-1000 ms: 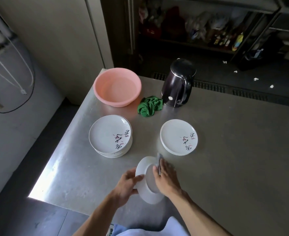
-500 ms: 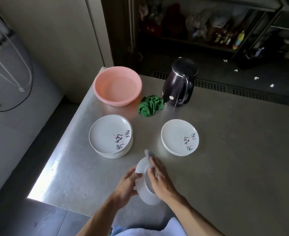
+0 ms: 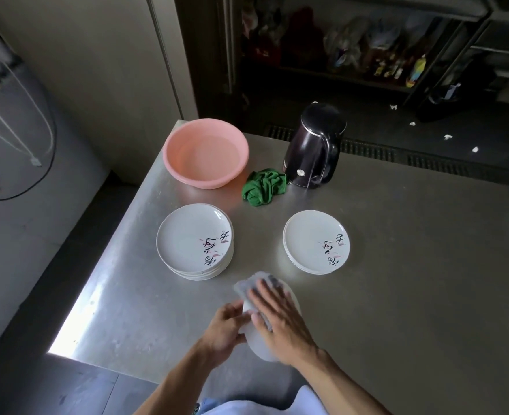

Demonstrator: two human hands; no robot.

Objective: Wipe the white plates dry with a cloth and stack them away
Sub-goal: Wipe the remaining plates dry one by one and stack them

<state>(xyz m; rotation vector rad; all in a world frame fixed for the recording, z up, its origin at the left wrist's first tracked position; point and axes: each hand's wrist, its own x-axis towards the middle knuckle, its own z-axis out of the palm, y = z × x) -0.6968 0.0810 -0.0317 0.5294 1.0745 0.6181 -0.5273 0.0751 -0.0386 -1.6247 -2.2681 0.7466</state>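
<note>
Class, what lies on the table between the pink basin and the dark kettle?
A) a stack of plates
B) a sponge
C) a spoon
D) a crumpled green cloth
D: the crumpled green cloth sits on the steel top between the pink basin and the dark kettle.

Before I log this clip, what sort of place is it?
Probably the back area of a restaurant or canteen kitchen, though that's a guess: a stainless steel table, stacked white plates beside a pink wash basin, and dim storage shelves of bottles behind.
</note>
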